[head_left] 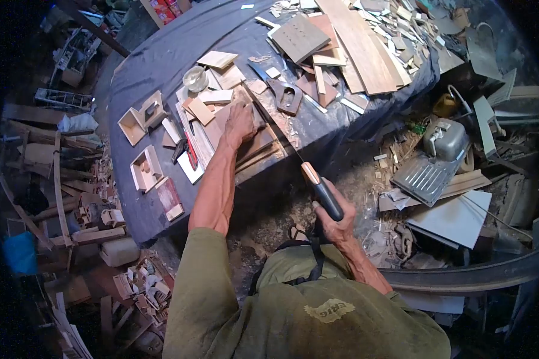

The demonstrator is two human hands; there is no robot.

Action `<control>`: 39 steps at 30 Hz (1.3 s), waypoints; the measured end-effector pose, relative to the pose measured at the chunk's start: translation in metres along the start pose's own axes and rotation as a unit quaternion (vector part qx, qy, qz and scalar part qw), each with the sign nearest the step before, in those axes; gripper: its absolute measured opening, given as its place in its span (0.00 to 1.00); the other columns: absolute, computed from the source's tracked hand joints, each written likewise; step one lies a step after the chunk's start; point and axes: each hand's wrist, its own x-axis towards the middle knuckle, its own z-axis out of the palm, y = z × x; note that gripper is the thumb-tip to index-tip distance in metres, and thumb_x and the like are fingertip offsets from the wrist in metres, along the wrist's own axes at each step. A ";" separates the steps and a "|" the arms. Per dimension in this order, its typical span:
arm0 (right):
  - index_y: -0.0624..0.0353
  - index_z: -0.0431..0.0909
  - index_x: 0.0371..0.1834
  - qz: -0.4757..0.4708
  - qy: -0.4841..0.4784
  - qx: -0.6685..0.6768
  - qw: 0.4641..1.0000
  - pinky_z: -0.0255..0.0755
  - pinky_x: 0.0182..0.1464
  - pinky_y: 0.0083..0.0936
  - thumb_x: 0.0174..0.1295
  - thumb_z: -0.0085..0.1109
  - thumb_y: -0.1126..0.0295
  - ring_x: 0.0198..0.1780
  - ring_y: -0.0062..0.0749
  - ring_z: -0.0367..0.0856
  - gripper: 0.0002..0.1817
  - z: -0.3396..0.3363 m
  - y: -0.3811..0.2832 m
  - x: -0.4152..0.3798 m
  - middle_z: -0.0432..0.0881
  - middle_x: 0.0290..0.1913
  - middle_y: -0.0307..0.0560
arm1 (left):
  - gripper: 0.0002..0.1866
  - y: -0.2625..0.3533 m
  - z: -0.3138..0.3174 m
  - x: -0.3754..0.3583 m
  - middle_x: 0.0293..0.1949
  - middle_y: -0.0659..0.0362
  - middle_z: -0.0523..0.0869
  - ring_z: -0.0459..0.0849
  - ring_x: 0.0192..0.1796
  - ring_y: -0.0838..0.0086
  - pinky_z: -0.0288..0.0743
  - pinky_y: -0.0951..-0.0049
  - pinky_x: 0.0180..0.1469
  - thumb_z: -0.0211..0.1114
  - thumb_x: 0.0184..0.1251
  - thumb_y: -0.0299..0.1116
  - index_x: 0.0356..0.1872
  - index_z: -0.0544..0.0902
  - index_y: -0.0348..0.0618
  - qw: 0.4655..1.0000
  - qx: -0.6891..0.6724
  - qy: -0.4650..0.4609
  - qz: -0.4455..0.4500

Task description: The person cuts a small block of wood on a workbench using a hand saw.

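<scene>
a person's right hand (339,214) grips the dark-and-tan handle of a thin-bladed handsaw (324,194) at a dark cloth-covered table (332,128); the left hand (241,122) rests curled on brown wood (256,145), its exact hold unclear.

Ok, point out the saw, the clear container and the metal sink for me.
Saw (322,192): head view, on its handle.
Clear container (195,79): head view, on its middle.
Metal sink (423,176): head view, on its ridged drainboard.
</scene>
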 end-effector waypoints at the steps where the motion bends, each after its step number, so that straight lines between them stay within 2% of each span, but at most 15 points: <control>1: 0.54 0.76 0.68 0.022 -0.003 0.008 1.000 0.76 0.34 0.25 0.56 0.70 0.74 0.29 0.25 0.81 0.32 -0.002 0.000 -0.002 0.86 0.38 0.52 | 0.27 0.004 -0.004 -0.005 0.54 0.41 0.79 0.75 0.59 0.45 0.72 0.54 0.64 0.75 0.54 0.43 0.50 0.81 0.32 1.000 -0.006 0.010 0.003; 5: 0.54 0.77 0.68 0.047 -0.033 0.005 0.998 0.77 0.35 0.25 0.54 0.69 0.76 0.29 0.26 0.82 0.33 -0.010 -0.017 0.001 0.86 0.37 0.54 | 0.32 -0.004 -0.004 -0.007 0.56 0.40 0.76 0.75 0.59 0.44 0.72 0.53 0.63 0.76 0.52 0.39 0.57 0.76 0.34 1.000 -0.018 0.007 0.007; 8: 0.55 0.77 0.68 0.025 -0.043 0.005 0.999 0.77 0.35 0.24 0.53 0.67 0.78 0.29 0.27 0.84 0.33 -0.020 -0.016 0.005 0.87 0.36 0.52 | 0.43 0.013 -0.012 -0.015 0.60 0.39 0.72 0.74 0.60 0.41 0.72 0.52 0.64 0.78 0.49 0.35 0.66 0.66 0.37 0.986 -0.055 0.156 -0.012; 9: 0.55 0.77 0.68 0.019 -0.045 0.013 0.999 0.77 0.35 0.24 0.53 0.67 0.79 0.29 0.27 0.85 0.33 -0.023 -0.014 0.006 0.88 0.35 0.51 | 0.49 0.031 -0.040 -0.019 0.65 0.38 0.67 0.73 0.63 0.40 0.71 0.52 0.65 0.77 0.47 0.29 0.71 0.58 0.38 0.987 -0.120 0.076 -0.076; 12: 0.56 0.77 0.68 -0.006 -0.025 0.058 0.998 0.78 0.36 0.22 0.52 0.66 0.80 0.30 0.25 0.86 0.34 -0.027 -0.010 0.010 0.88 0.36 0.49 | 0.49 0.020 -0.038 -0.013 0.65 0.37 0.67 0.72 0.65 0.41 0.71 0.54 0.65 0.76 0.47 0.28 0.71 0.57 0.37 0.967 -0.175 0.140 -0.125; 13: 0.56 0.77 0.67 -0.002 -0.029 0.042 0.999 0.77 0.36 0.21 0.52 0.66 0.79 0.31 0.25 0.87 0.34 -0.029 -0.012 0.010 0.88 0.36 0.49 | 0.48 0.017 -0.036 -0.013 0.57 0.38 0.76 0.80 0.58 0.48 0.76 0.58 0.60 0.74 0.47 0.27 0.71 0.58 0.36 0.953 -0.193 0.191 -0.138; 16: 0.57 0.77 0.67 0.054 -0.030 0.055 0.997 0.77 0.37 0.21 0.52 0.67 0.79 0.31 0.25 0.86 0.33 -0.033 -0.013 0.011 0.88 0.37 0.49 | 0.49 0.002 -0.036 -0.013 0.44 0.44 0.84 0.86 0.46 0.56 0.80 0.62 0.52 0.74 0.46 0.27 0.71 0.56 0.34 0.915 -0.329 0.119 -0.201; 17: 0.57 0.77 0.67 0.021 -0.019 0.031 0.999 0.77 0.38 0.21 0.54 0.67 0.79 0.32 0.25 0.86 0.32 -0.034 -0.008 0.010 0.88 0.38 0.48 | 0.41 0.002 -0.033 -0.016 0.38 0.49 0.85 0.87 0.40 0.62 0.81 0.64 0.46 0.71 0.48 0.25 0.67 0.64 0.33 0.904 -0.347 0.163 -0.191; 20: 0.60 0.78 0.65 0.111 0.010 0.102 0.989 0.75 0.49 0.20 0.51 0.67 0.80 0.40 0.23 0.83 0.33 -0.038 -0.013 0.008 0.87 0.43 0.46 | 0.27 -0.003 -0.035 -0.020 0.40 0.48 0.85 0.87 0.41 0.60 0.80 0.64 0.46 0.68 0.51 0.24 0.56 0.75 0.33 0.914 -0.323 0.194 -0.151; 21: 0.60 0.78 0.66 0.091 0.011 0.064 0.994 0.74 0.46 0.19 0.52 0.67 0.80 0.38 0.23 0.80 0.32 -0.043 -0.022 0.011 0.85 0.39 0.41 | 0.16 0.010 -0.040 -0.021 0.40 0.47 0.86 0.87 0.41 0.58 0.80 0.63 0.45 0.64 0.55 0.23 0.47 0.81 0.34 0.905 -0.269 0.310 -0.112; 24: 0.59 0.76 0.68 0.071 0.028 0.072 0.994 0.77 0.42 0.22 0.55 0.67 0.79 0.37 0.24 0.86 0.32 -0.048 -0.004 0.012 0.89 0.43 0.49 | 0.17 0.018 -0.045 -0.027 0.41 0.45 0.86 0.86 0.42 0.54 0.79 0.62 0.45 0.63 0.55 0.22 0.48 0.81 0.34 0.923 -0.183 0.339 0.013; 25: 0.59 0.77 0.68 0.074 0.023 0.079 0.994 0.77 0.44 0.22 0.54 0.68 0.79 0.38 0.24 0.86 0.33 -0.051 -0.009 0.016 0.90 0.44 0.50 | 0.16 0.012 -0.042 -0.029 0.40 0.46 0.87 0.87 0.41 0.58 0.79 0.62 0.44 0.63 0.57 0.22 0.49 0.82 0.34 0.956 -0.164 0.242 0.014; 28: 0.58 0.77 0.68 0.098 0.029 0.057 0.993 0.77 0.44 0.22 0.54 0.69 0.79 0.38 0.25 0.87 0.33 -0.054 -0.001 0.016 0.90 0.43 0.50 | 0.15 0.013 -0.052 -0.023 0.37 0.49 0.87 0.87 0.38 0.63 0.79 0.64 0.42 0.64 0.58 0.22 0.48 0.81 0.35 0.921 -0.296 0.210 -0.141; 32: 0.58 0.77 0.68 0.099 0.036 0.065 0.992 0.77 0.44 0.21 0.54 0.69 0.79 0.40 0.24 0.86 0.33 -0.056 0.008 0.012 0.89 0.43 0.50 | 0.17 -0.002 -0.055 -0.019 0.39 0.55 0.87 0.86 0.39 0.75 0.80 0.75 0.39 0.65 0.60 0.18 0.51 0.79 0.32 0.816 -0.502 0.211 -0.193; 39: 0.59 0.77 0.67 0.118 0.030 0.068 0.990 0.75 0.45 0.20 0.55 0.69 0.78 0.40 0.23 0.84 0.32 -0.056 -0.003 0.009 0.88 0.44 0.49 | 0.21 -0.021 -0.021 -0.021 0.39 0.58 0.87 0.83 0.38 0.79 0.77 0.79 0.39 0.65 0.58 0.16 0.55 0.78 0.31 0.819 -0.521 0.145 -0.193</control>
